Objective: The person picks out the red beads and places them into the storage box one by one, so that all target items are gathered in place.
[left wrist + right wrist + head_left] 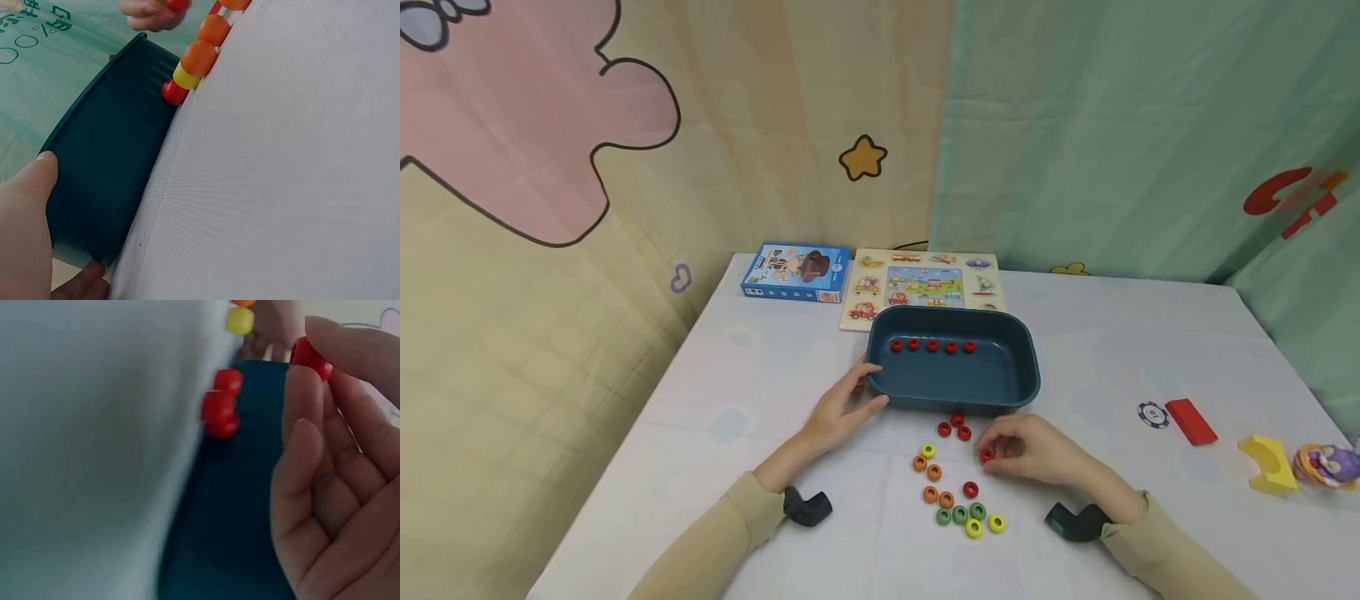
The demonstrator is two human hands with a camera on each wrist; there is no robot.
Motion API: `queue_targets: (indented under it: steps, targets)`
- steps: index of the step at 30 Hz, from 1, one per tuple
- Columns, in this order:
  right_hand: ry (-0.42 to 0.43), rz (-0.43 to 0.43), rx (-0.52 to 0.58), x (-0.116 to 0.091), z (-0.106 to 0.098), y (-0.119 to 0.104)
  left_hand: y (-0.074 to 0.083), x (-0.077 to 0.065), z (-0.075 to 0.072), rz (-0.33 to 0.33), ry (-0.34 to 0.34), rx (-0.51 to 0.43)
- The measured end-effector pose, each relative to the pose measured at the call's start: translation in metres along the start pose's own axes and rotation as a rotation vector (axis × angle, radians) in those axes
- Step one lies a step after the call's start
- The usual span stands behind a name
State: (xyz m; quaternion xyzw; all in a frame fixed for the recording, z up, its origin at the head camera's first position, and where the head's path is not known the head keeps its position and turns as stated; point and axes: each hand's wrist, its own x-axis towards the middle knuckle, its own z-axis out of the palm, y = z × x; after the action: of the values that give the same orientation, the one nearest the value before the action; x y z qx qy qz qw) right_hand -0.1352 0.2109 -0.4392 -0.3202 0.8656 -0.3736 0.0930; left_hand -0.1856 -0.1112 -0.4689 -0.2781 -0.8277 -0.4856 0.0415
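Red bead (310,359) pinched in the right hand (1037,450), dark blue tray (958,379) held by the left hand (838,412)

Nearest the person, on the white cloth (865,542), yellow beads (973,528) and green beads (960,515) lie together, with orange beads (946,500) and a lone red one (970,490) just beyond. Further on, the right thumb and fingertips are clamped on the bead, which is outside the tray on its near side and looks lifted. The step in hand appears to be picking it up for the row inside; the next move would call for clearing the near rim, setting it beyond the row's right end, then parting the fingertips without nudging its neighbours.

Three loose red beads (964,433) cluster just beside the near wall. The left thumb and fingers stand apart around the tray's left near corner. Toward the far wall, five red beads (932,346) form the row, with bare floor to their right. Behind lie a puzzle board (925,286) and a blue box (793,271).
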Motion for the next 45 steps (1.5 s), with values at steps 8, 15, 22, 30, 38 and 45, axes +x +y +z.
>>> queue_targets:
  steps: [8,15,22,30,38,45]
  targets:
    - [0.04,-0.306,-0.032,0.04,-0.051,-0.062,0.002,-0.001,-0.001,-0.011,0.001,0.004]
    - [-0.003,-0.244,-0.031,0.129,-0.07,-0.063,0.003,-0.002,-0.001,-0.034,-0.005,-0.007]
    - [-0.203,-0.046,-0.026,0.186,-0.039,-0.02,0.002,-0.002,0.001,-0.047,-0.009,-0.012]
    - [-0.263,0.008,-0.03,0.204,-0.023,-0.006,0.002,-0.002,0.0,-0.05,-0.003,-0.007]
    - [-0.288,0.006,-0.075,0.208,-0.02,-0.003,0.003,0.0,-0.001,-0.042,0.01,0.007]
    - [-0.268,0.013,-0.046,0.191,-0.035,-0.018,0.012,-0.001,-0.003,-0.033,0.005,-0.008]
